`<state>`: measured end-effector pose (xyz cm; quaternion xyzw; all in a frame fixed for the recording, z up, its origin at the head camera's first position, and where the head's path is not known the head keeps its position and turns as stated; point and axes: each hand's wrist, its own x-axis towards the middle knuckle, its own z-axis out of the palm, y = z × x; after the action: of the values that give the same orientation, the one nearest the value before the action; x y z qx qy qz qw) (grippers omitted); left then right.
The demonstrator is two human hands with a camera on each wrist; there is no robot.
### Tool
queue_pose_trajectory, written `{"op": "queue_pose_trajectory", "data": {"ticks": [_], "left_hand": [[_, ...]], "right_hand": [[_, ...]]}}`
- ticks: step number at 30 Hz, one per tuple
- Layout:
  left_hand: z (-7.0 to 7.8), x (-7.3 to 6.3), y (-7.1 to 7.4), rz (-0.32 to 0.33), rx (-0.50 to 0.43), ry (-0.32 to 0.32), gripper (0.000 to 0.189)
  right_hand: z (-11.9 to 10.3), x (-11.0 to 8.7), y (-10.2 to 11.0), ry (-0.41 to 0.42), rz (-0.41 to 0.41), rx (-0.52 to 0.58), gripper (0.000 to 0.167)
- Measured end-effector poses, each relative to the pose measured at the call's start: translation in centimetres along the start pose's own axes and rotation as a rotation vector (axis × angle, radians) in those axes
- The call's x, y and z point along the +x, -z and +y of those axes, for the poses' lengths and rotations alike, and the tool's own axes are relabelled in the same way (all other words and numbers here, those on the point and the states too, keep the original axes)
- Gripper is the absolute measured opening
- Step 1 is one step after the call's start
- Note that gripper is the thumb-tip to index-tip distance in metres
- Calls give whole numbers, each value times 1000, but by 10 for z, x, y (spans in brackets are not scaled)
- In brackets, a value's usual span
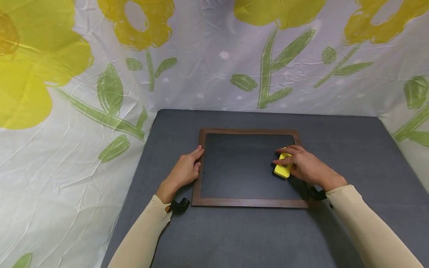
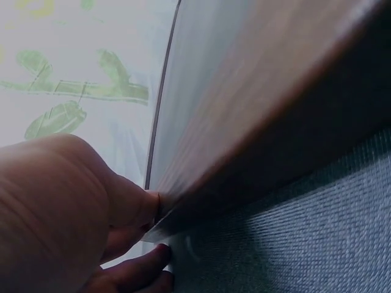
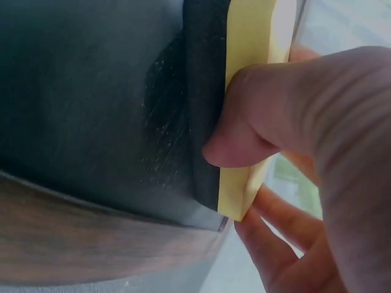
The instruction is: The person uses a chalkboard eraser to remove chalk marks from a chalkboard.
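Observation:
My right hand (image 1: 305, 163) grips a yellow eraser (image 1: 283, 169) over the right part of a framed blackboard (image 1: 241, 167). In the right wrist view, the thumb lies along the eraser's near side while other fingers reach round its far side. The eraser's dark pad (image 3: 206, 110) faces the board surface, with pale specks beside it. My left hand (image 1: 182, 171) touches the left side of the brown wooden frame (image 1: 197, 186) with extended fingers. The left wrist view shows fingertips right at the frame's edge (image 2: 226, 140).
The blackboard lies flat on a dark grey table (image 1: 241, 234). Behind and left of the table hangs a pale cloth (image 1: 201, 74) printed with yellow flowers and green leaves. A black wrist device (image 1: 181, 205) sits at the left cuff.

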<state>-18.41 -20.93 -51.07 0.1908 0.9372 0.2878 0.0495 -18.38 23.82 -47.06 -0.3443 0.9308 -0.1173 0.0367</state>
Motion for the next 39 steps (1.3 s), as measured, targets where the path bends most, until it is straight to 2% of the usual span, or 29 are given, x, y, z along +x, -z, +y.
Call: {"op": "queue_pose_trajectory", "data": {"ticks": [9,19,26,31,35,39], "left_hand": [[-1,1,-4,31,15,-35,56],[-2,2,-3,23,16,-42,55],[-2,3,-2,27,52,-54,55],[-2,3,-3,13,52,-37,55],[-2,3,-4,15,46,-29,55],[-2,3,-3,22,48,-32,54]], "right_hand": [[1,1,6,-216,-70,-9,62],[-21,0,14,-307,-105,55,61],[-44,-6,9,-341,-67,-76,57],[-57,-10,8,-394,-72,-134,53],[-65,-13,7,-417,-89,-153,45],[-74,-12,3,-454,-84,-122,41]]}}
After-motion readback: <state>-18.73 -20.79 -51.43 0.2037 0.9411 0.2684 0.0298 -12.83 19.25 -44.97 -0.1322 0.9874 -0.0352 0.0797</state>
